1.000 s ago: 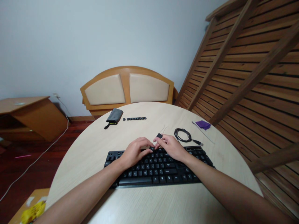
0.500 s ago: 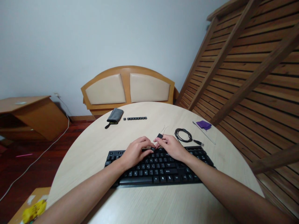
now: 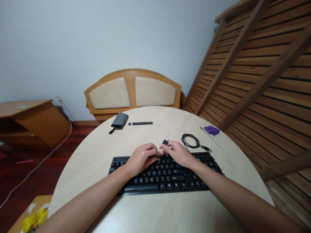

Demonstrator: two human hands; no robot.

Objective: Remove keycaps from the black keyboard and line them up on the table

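A black computer keyboard (image 3: 145, 187) lies across the table under both my hands. My right hand (image 3: 178, 153) grips a keycap puller (image 3: 165, 142) by its small black handle; two thin wires stick out beyond it, pointing away from me. My left hand (image 3: 143, 158) rests over the keyboard's top rows, thumb and forefinger closed near my right fingertips. Whatever is between those left fingers is too small and dark to make out. Several loose black keycaps (image 3: 142, 123) stand in a row at the far side of the table.
On the round table (image 3: 155, 213) a dark grey pouch (image 3: 120, 120) lies at the back left. Right of the keyboard are a coiled USB cable (image 3: 190, 140), a thin rod (image 3: 213, 139) and a purple cloth (image 3: 212, 130). A wooden headboard (image 3: 133, 87) stands behind.
My left fingertips have shifted slightly at the keyboard's top row. The puller in my right hand has moved a little to the left and tilted slightly. The rest looks unchanged.
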